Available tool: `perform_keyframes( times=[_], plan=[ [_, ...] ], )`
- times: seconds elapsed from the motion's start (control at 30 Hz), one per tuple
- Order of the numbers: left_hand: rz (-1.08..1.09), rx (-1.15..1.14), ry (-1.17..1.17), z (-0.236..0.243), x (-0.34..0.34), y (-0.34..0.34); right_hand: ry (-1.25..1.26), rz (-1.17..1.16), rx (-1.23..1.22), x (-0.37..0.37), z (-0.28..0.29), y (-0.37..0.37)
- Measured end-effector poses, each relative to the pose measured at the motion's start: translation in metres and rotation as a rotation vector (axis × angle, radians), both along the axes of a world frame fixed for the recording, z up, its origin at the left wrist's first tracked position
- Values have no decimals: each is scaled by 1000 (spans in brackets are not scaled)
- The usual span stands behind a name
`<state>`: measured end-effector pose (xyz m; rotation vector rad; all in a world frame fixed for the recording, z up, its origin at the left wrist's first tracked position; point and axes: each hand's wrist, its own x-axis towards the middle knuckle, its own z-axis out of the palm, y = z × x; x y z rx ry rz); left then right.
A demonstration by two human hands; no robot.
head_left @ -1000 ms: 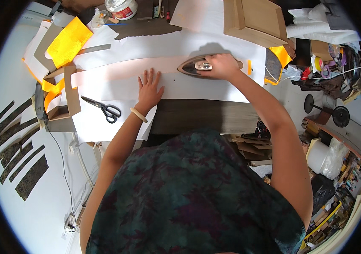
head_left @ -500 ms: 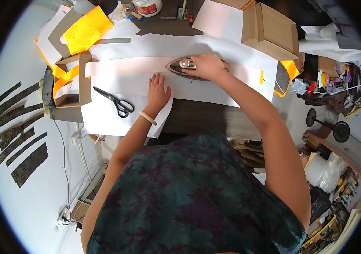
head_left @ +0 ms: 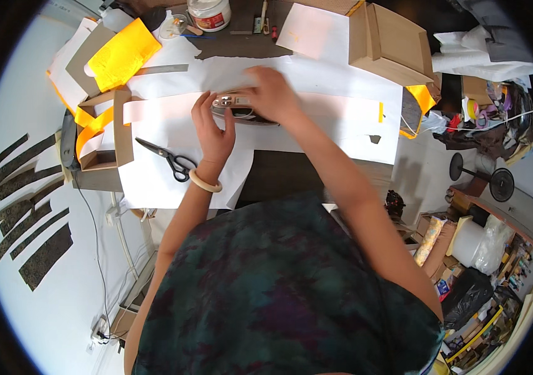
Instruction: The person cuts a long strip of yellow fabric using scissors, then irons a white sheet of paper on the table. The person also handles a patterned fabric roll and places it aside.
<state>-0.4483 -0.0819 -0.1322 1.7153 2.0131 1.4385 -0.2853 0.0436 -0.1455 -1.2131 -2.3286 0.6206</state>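
A cluttered workroom, seen from above: a dark worktable (head_left: 279, 178) spread with white paper sheets (head_left: 173, 175), with shelves and bagged goods on the floor to the right.

Nearest the body, the left hand (head_left: 213, 128) lies open, palm down, fingers spread on the paper, a pale bangle (head_left: 204, 182) at its wrist. Its fingertips touch the near end of the iron (head_left: 236, 106). Just to its left lie black-handled scissors (head_left: 169, 159), and beyond those an open cardboard box (head_left: 107, 128) with orange strips.

The right hand (head_left: 273, 94) is closed over the top of the iron, gripping it from above. The iron sits flat on a long pale pink strip (head_left: 166, 107) that runs across the white paper.

Beyond the hands lie a yellow sheet (head_left: 123, 53), a white tub (head_left: 209, 12) and a wooden box (head_left: 391, 44).

The risk, as I judge it, is a burn: the left fingertips sit right against the hot tool, and a small slide toward them would catch skin. Resting in one spot could also scorch the strip.
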Motion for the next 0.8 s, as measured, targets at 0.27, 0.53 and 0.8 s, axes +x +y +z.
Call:
perform_keyframes(
  times=[0.27, 0.53, 0.8],
  plan=[
    [-327, -383, 441, -9, 14, 32, -612, -103, -114, 193, -86, -58],
    [-483, -280, 291, -18, 74, 47, -815, -154, -116, 264, -79, -69],
    [-437, -132, 79, -1, 139, 48, -285, -338, 64, 284, -54, -37]
  ],
)
